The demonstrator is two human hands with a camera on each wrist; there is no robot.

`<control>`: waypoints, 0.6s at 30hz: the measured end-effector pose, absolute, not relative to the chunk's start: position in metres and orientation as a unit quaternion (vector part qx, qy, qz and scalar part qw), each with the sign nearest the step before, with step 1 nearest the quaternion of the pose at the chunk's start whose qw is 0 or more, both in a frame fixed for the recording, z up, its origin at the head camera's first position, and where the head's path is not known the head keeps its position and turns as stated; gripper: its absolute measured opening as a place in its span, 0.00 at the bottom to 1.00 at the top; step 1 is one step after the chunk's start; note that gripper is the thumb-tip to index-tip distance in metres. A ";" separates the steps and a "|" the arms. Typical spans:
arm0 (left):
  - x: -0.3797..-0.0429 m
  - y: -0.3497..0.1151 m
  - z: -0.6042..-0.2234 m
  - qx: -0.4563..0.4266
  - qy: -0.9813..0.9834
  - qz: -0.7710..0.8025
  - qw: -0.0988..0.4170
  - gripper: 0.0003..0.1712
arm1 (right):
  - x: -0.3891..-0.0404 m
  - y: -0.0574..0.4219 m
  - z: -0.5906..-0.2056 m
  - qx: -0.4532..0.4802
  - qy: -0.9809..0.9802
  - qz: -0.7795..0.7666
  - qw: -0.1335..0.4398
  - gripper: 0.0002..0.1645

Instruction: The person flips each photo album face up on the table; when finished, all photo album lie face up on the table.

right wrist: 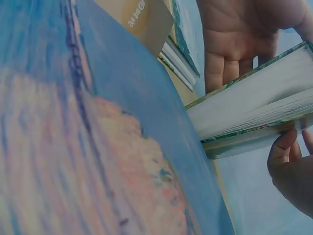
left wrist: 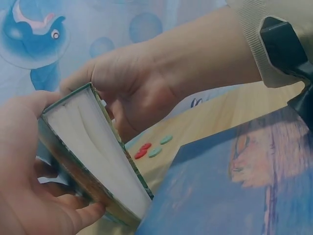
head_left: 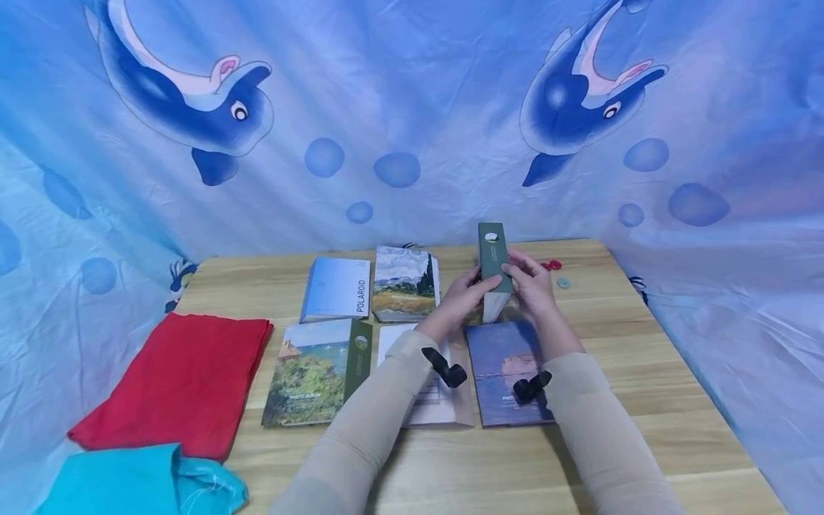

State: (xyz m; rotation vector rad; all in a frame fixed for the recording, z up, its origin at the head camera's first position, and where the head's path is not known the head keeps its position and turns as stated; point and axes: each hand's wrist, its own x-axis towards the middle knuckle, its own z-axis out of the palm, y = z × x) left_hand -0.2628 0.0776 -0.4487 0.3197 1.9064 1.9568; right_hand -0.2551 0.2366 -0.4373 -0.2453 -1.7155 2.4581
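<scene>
Both hands grip a thick photo album that stands on its edge, its dark green spine (head_left: 493, 250) turned toward me. On one side my left hand (head_left: 465, 297) holds it with the thumb over the spine. My right hand (head_left: 531, 287) holds the other side, thumb also at the spine. In the left wrist view the album's white page edges (left wrist: 98, 142) show between patterned covers; the right wrist view shows these pages (right wrist: 254, 115) slightly fanned. Just below the held album lies a blue-purple album (head_left: 498, 357) with a pink rock painted on its cover.
A pale album (head_left: 450, 400) lies partly under the left forearm. Further left are a garden-painting album (head_left: 312, 375), a blue POLAROID album (head_left: 335, 286) and a wheat-field album (head_left: 404, 279). Red and green discs (head_left: 563, 283) lie at right. Red cloth (head_left: 187, 379) and turquoise cloth (head_left: 122, 479) lie left.
</scene>
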 end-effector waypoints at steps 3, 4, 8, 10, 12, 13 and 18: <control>-0.263 0.075 -0.448 0.113 0.681 0.697 0.194 0.41 | -0.256 0.235 -0.438 -0.079 -0.577 0.811 0.063 0.25; -0.262 0.074 -0.448 0.113 0.685 0.695 0.190 0.41 | -0.256 0.235 -0.438 -0.079 -0.576 0.812 0.055 0.24; -0.261 0.068 -0.447 0.113 0.713 0.678 0.140 0.41 | -0.256 0.237 -0.439 -0.084 -0.574 0.814 -0.002 0.21; -0.262 0.065 -0.445 0.113 0.716 0.681 0.102 0.39 | -0.257 0.239 -0.440 -0.093 -0.593 0.799 -0.033 0.24; -0.262 0.063 -0.443 0.112 0.712 0.690 0.070 0.37 | -0.258 0.241 -0.443 -0.099 -0.632 0.766 -0.062 0.33; -0.262 0.062 -0.442 0.113 0.708 0.695 0.058 0.36 | -0.259 0.242 -0.445 -0.103 -0.653 0.747 -0.074 0.37; -0.261 0.054 -0.442 0.119 0.718 0.684 0.042 0.35 | -0.260 0.244 -0.456 -0.102 -0.701 0.692 -0.142 0.47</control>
